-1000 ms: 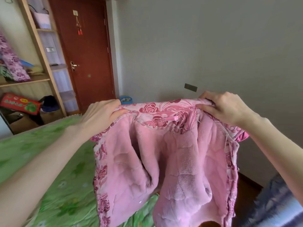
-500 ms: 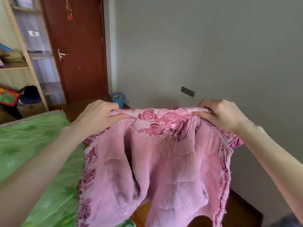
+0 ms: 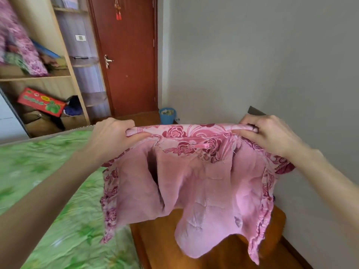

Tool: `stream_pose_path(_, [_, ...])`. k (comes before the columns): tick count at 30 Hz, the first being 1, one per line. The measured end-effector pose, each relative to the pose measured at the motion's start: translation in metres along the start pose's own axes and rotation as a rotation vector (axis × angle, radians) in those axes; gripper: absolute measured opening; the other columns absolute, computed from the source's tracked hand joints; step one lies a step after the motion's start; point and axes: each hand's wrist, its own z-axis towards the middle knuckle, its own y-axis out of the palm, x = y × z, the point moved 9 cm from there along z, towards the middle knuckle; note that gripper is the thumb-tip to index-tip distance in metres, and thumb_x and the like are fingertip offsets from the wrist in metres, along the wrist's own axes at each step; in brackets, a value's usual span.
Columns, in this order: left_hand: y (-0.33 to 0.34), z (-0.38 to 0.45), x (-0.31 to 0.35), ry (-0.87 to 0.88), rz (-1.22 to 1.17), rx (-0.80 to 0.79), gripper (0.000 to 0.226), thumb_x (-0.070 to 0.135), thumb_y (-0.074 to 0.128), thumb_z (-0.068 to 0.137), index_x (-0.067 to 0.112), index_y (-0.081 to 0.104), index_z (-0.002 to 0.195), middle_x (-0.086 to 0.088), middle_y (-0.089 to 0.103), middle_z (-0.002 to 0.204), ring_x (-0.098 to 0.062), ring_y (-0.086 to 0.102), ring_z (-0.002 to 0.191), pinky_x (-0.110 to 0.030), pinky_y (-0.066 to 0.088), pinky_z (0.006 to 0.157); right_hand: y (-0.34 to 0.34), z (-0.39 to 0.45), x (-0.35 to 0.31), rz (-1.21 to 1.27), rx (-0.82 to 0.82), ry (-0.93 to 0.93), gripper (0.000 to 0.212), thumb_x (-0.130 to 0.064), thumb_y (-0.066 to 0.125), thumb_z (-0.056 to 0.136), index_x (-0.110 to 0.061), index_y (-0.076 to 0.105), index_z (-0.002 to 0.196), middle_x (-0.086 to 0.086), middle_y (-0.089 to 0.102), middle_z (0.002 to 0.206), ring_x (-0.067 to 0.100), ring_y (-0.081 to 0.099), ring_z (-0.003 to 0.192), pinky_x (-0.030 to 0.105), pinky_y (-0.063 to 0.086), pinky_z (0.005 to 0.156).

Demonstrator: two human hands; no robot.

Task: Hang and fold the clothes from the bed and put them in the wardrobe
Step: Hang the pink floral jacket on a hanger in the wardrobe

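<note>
The pink fleece-lined jacket (image 3: 196, 183) is gripped at its collar, the left hand (image 3: 112, 135) and right hand (image 3: 272, 134) each curled round an end, and is held stretched in the air. Its hem has been lifted off the green bed cover (image 3: 58, 220) and now hangs over the wooden floor (image 3: 155, 249). Beyond, the wardrobe shelves (image 3: 38, 78) are again seen further right than half a second ago.

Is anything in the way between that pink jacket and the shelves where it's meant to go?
Nothing visible blocks it. The left hand and right hand grip the pink jacket by its collar, in the air. The corner of the green bed lies between it and the wardrobe shelves, below the jacket.
</note>
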Motion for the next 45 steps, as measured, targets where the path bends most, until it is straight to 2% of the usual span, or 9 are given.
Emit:
stream_pose_path(5, [0.028, 0.035, 0.007, -0.050, 0.070, 0.011, 0.061, 0.076, 0.043, 0.089, 0.025, 0.028, 0.060, 0.007, 0.039, 0.053, -0.026, 0.045, 0.054, -0.032, 0.029, 0.047, 0.041, 0.060, 0.062, 0.162, -0.004, -0.045, 0.051, -0.064, 0.056, 0.094, -0.014, 0.065, 0.085, 0.004, 0.058, 0.065, 0.019, 0.052, 0.060, 0.029, 0.041, 0.060])
stream_pose_path(11, [0.055, 0.076, 0.013, -0.116, 0.156, 0.014, 0.049, 0.069, 0.060, 0.091, 0.023, 0.046, 0.084, 0.006, 0.054, 0.082, -0.027, 0.059, 0.067, -0.031, 0.031, 0.049, 0.078, 0.125, 0.133, 0.239, -0.065, -0.143, 0.054, -0.076, 0.049, 0.092, -0.026, 0.071, 0.096, -0.011, 0.063, 0.075, 0.020, 0.062, 0.071, 0.035, 0.040, 0.061])
stream_pose_path(15, [0.070, 0.099, 0.012, -0.174, 0.212, 0.006, 0.052, 0.074, 0.049, 0.089, 0.023, 0.044, 0.082, 0.008, 0.046, 0.070, -0.027, 0.058, 0.058, -0.030, 0.030, 0.045, 0.099, 0.158, 0.164, 0.308, -0.043, -0.166, 0.053, -0.071, 0.051, 0.090, -0.022, 0.070, 0.093, -0.006, 0.065, 0.073, 0.018, 0.061, 0.068, 0.035, 0.044, 0.060])
stream_pose_path(24, [0.072, 0.107, -0.004, -0.229, 0.352, 0.037, 0.067, 0.080, 0.035, 0.094, 0.017, 0.052, 0.079, 0.002, 0.055, 0.058, -0.036, 0.062, 0.051, -0.026, 0.027, 0.048, 0.125, 0.232, 0.155, 0.349, -0.024, -0.254, 0.034, -0.052, 0.063, 0.095, -0.019, 0.067, 0.089, -0.005, 0.059, 0.068, 0.016, 0.054, 0.063, 0.020, 0.036, 0.057])
stream_pose_path(31, [0.085, 0.113, -0.055, -0.318, 0.320, -0.019, 0.056, 0.071, 0.050, 0.093, 0.016, 0.052, 0.089, 0.000, 0.055, 0.063, -0.041, 0.064, 0.063, -0.032, 0.031, 0.050, 0.146, 0.286, 0.140, 0.319, 0.021, -0.221, 0.032, -0.046, 0.066, 0.098, -0.019, 0.060, 0.081, -0.006, 0.054, 0.061, 0.021, 0.056, 0.065, 0.019, 0.036, 0.059])
stream_pose_path(36, [0.087, 0.130, -0.106, -0.324, 0.445, -0.001, 0.059, 0.085, 0.040, 0.086, 0.026, 0.048, 0.085, -0.002, 0.063, 0.061, -0.037, 0.069, 0.062, -0.030, 0.035, 0.050, 0.155, 0.342, 0.136, 0.365, 0.161, -0.114, 0.028, -0.052, 0.078, 0.088, -0.025, 0.074, 0.079, -0.009, 0.062, 0.063, 0.018, 0.053, 0.064, 0.016, 0.032, 0.058])
stream_pose_path(40, [0.089, 0.159, -0.150, -0.238, 0.403, 0.078, 0.049, 0.084, 0.051, 0.085, 0.039, 0.058, 0.104, 0.005, 0.053, 0.056, -0.034, 0.071, 0.063, -0.028, 0.033, 0.054, 0.174, 0.399, 0.114, 0.324, 0.151, -0.175, 0.028, -0.049, 0.075, 0.091, -0.024, 0.074, 0.079, -0.002, 0.065, 0.065, 0.012, 0.051, 0.059, 0.018, 0.031, 0.055])
stream_pose_path(42, [0.094, 0.172, -0.178, -0.184, 0.346, 0.103, 0.040, 0.074, 0.062, 0.089, 0.034, 0.055, 0.089, 0.000, 0.056, 0.053, -0.035, 0.067, 0.058, -0.027, 0.030, 0.054, 0.185, 0.429, 0.105, 0.331, 0.149, -0.194, 0.028, -0.049, 0.073, 0.092, -0.025, 0.072, 0.078, -0.006, 0.062, 0.063, 0.014, 0.053, 0.060, 0.025, 0.039, 0.055])
stream_pose_path(45, [0.105, 0.195, -0.231, -0.219, 0.323, 0.068, 0.059, 0.076, 0.052, 0.092, 0.031, 0.024, 0.065, 0.007, 0.038, 0.052, -0.036, 0.061, 0.058, -0.030, 0.030, 0.051, 0.201, 0.472, 0.095, 0.300, 0.147, -0.177, 0.029, -0.052, 0.068, 0.094, -0.031, 0.063, 0.075, -0.012, 0.056, 0.059, 0.022, 0.055, 0.062, 0.037, 0.047, 0.060])
